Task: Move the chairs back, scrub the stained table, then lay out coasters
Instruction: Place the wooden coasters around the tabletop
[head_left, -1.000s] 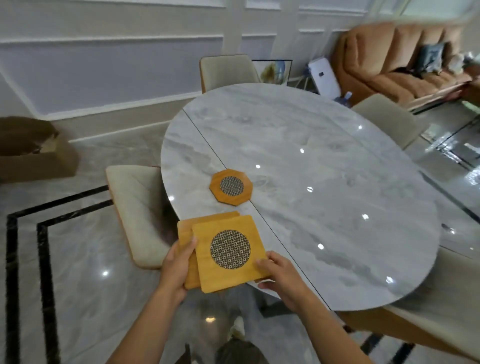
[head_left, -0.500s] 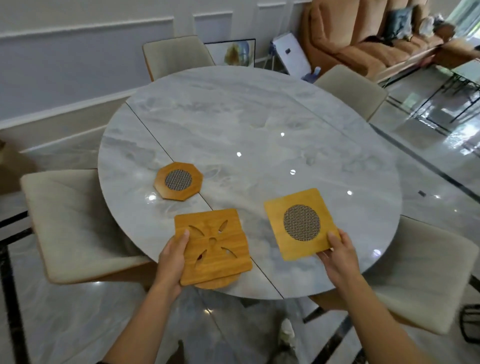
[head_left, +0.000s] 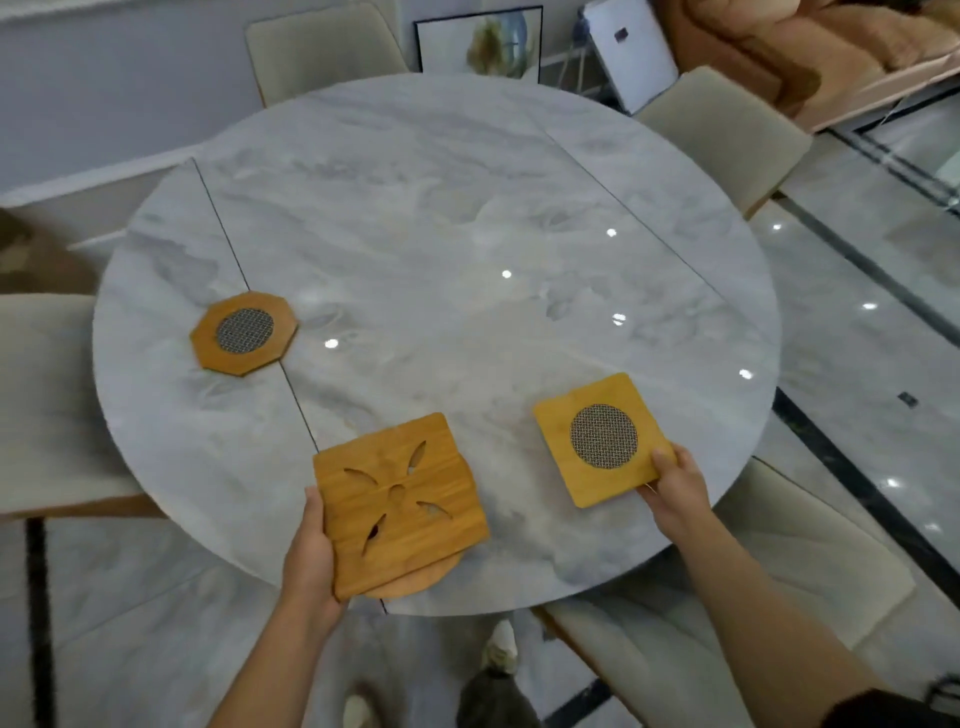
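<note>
A round grey marble table (head_left: 441, 218) fills the view. An octagonal wooden coaster (head_left: 244, 332) with a mesh centre lies flat on its left side. My left hand (head_left: 311, 551) grips a small stack at the near edge: a square wooden coaster (head_left: 400, 504) with leaf-shaped cutouts on top, and a round wooden coaster (head_left: 415, 584) peeking out beneath. My right hand (head_left: 675, 488) pinches the near corner of a square wooden coaster (head_left: 602, 436) with a round mesh centre, held low over the table's near right part.
Beige chairs stand around the table: one at far left-centre (head_left: 322, 47), one at far right (head_left: 727, 135), one at left (head_left: 41, 395), one at near right (head_left: 727, 587). A framed picture (head_left: 478, 41) leans on the wall. An orange sofa (head_left: 810, 41) sits far right.
My right hand drew the mesh square coaster off the stack and carried it rightward over the table. My left hand keeps the cutout coaster stack. The view shifted right.
</note>
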